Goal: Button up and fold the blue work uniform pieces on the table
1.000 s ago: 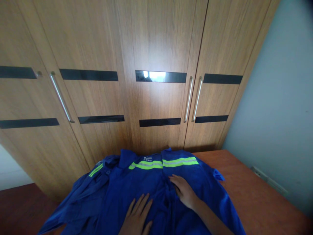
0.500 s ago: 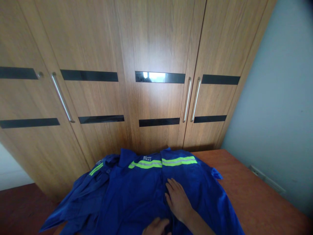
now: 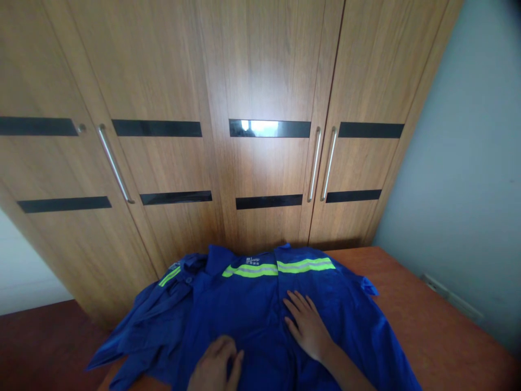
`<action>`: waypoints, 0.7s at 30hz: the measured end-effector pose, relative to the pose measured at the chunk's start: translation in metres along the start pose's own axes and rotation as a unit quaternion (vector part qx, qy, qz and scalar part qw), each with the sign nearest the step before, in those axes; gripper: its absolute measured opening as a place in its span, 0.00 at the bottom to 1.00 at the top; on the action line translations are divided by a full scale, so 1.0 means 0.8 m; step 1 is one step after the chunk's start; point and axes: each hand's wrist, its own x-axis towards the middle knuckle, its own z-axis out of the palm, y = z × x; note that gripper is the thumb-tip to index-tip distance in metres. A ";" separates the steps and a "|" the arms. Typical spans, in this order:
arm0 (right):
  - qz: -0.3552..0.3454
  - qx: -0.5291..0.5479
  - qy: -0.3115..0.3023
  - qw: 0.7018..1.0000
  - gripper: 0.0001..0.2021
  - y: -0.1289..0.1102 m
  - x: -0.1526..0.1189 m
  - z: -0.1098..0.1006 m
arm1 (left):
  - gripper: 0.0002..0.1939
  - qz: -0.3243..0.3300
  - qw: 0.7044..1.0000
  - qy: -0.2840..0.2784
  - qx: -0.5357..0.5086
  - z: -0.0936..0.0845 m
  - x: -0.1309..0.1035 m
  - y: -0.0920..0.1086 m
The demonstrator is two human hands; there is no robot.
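A blue work jacket (image 3: pixel 252 309) with yellow-green and grey reflective strips lies spread over a reddish-brown surface, with small white lettering above one strip. On the jacket's right front panel, close to the centre seam, my right hand (image 3: pixel 307 323) rests flat with its fingers stretched out. My left hand (image 3: pixel 215 364) is on the left part of the jacket near the lower edge of the view. Its fingers are loosely bent, the thumb stands apart, and no cloth shows gripped in it. The jacket's lower part runs out of view.
A bunched blue garment part (image 3: pixel 158 320) with another reflective strip hangs at the left edge of the reddish-brown tabletop (image 3: pixel 427 326). Behind stands a wooden wardrobe (image 3: pixel 268 168) with metal handles. A pale wall (image 3: pixel 459 190) with a socket strip (image 3: pixel 451 298) borders the right side.
My left hand has moved left and up across the jacket, away from my right hand. My right hand has shifted slightly right. The whole view has also shifted a little.
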 end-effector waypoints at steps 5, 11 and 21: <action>-0.001 0.002 -0.007 1.000 0.24 0.026 -0.020 -0.012 | 0.21 -0.117 0.984 0.131 0.015 -0.044 0.025 -0.060; -0.007 0.011 -0.005 1.000 0.23 0.043 -0.034 -0.018 | 0.25 -0.233 0.931 0.084 -0.267 -0.039 0.078 -0.072; -0.001 -0.005 -0.004 1.000 0.24 0.052 -0.049 -0.026 | 0.07 -0.342 0.702 0.066 -0.622 -0.041 0.179 -0.051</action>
